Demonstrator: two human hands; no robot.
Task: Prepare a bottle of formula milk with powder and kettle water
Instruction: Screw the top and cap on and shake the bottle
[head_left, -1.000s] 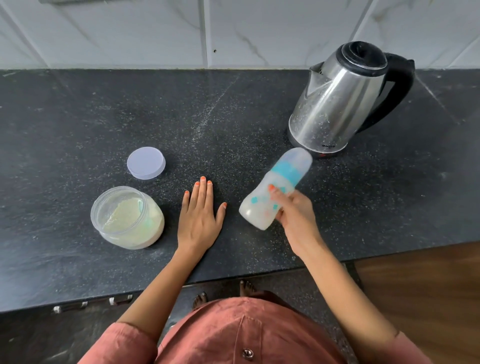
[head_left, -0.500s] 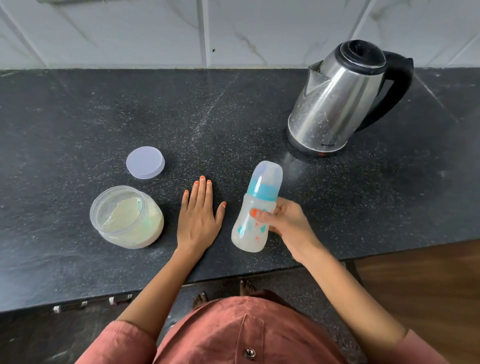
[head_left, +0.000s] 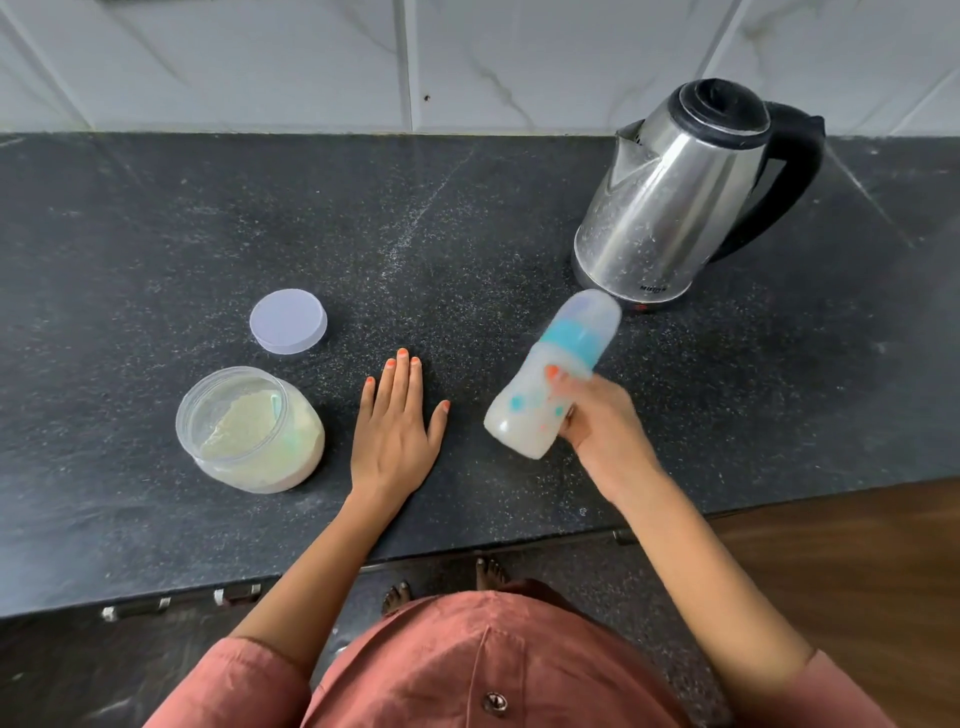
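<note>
My right hand (head_left: 597, 421) grips a baby bottle (head_left: 545, 379) with a blue collar and clear cap, held above the counter and tilted up to the right; it is blurred and holds milky white liquid. My left hand (head_left: 395, 421) lies flat on the black counter, fingers straight. An open clear jar of pale formula powder (head_left: 249, 431) stands left of that hand, with a light green scoop partly buried inside. The jar's lilac lid (head_left: 288, 321) lies behind it. A steel kettle (head_left: 670, 202) with a black lid and handle stands at the back right.
The black speckled counter (head_left: 156, 218) runs the full width, with a white tiled wall (head_left: 311, 62) behind. Its front edge is close to my body; wooden flooring (head_left: 857, 561) shows at the lower right.
The bottle was tilted right, swung nearly upright and leftward half a second ago, and now leans right again toward the kettle. My left hand has stayed flat on the counter.
</note>
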